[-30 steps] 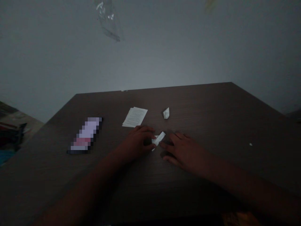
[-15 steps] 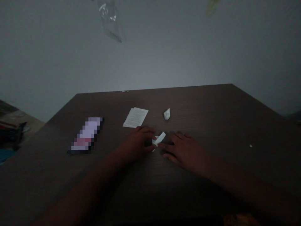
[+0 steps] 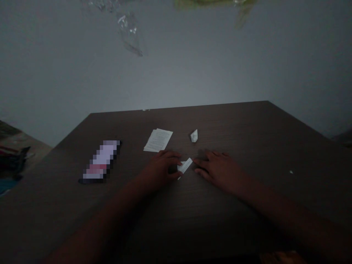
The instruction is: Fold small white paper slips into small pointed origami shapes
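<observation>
A small piece of folded paper lies slantwise on the table in front of me. My left hand holds it down by its left side, the thumb and fingertips curled onto it. To its right, my right hand is open with the fingers spread low over the table. The right index fingertip is at the paper's upper right end; whether it touches cannot be made out. Beyond both hands stands a small folded paper piece with a pointed tip.
A short stack of printed paper sheets lies beyond my left hand. Farther left is a phone with a blurred screen. A tiny white scrap sits at the right on the dark wooden table, which meets a pale wall.
My right hand has slid up and right along the folded paper, from its middle to its upper end. The left hand stays on the paper. The view has tilted slightly upward.
</observation>
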A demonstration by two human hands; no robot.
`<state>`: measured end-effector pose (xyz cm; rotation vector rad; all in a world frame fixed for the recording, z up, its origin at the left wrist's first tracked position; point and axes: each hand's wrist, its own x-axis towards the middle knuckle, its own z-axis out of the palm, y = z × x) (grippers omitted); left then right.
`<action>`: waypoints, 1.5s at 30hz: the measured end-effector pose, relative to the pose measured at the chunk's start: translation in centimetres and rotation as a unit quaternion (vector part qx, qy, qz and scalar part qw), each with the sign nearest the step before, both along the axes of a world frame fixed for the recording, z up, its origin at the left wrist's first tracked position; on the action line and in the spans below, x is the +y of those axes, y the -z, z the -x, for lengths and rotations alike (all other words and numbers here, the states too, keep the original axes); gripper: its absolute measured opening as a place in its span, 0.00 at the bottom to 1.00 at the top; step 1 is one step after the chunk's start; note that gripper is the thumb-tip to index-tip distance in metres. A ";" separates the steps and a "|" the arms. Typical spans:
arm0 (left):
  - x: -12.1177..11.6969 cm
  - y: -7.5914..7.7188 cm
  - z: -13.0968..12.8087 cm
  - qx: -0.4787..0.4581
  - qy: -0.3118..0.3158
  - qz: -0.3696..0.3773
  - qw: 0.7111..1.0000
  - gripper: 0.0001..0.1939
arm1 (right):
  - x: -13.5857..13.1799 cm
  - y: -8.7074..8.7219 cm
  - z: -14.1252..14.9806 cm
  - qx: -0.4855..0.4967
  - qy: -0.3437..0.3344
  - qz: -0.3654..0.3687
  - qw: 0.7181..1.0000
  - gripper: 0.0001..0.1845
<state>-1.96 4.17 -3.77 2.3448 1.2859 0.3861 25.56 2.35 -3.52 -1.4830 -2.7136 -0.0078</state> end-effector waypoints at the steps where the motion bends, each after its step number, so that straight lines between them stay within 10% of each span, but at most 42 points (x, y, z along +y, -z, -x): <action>1: 0.0 0.1 0.0 -0.004 0.002 -0.004 1.000 0.15 | 0.2 0.1 -0.1 0.005 0.000 0.000 1.000 0.24; 13: -0.2 -0.1 -0.1 0.003 -0.002 -0.012 1.000 0.16 | -1.8 0.0 1.8 0.037 -0.098 0.005 0.995 0.25; 25: -0.2 -1.7 0.7 -0.004 0.016 0.067 0.998 0.23 | -0.8 -1.4 1.9 -0.022 0.030 0.040 0.999 0.25; 45: -0.2 0.3 -0.6 0.014 -0.032 -0.009 0.999 0.12 | -2.0 -1.7 3.2 -0.019 0.011 0.053 0.998 0.22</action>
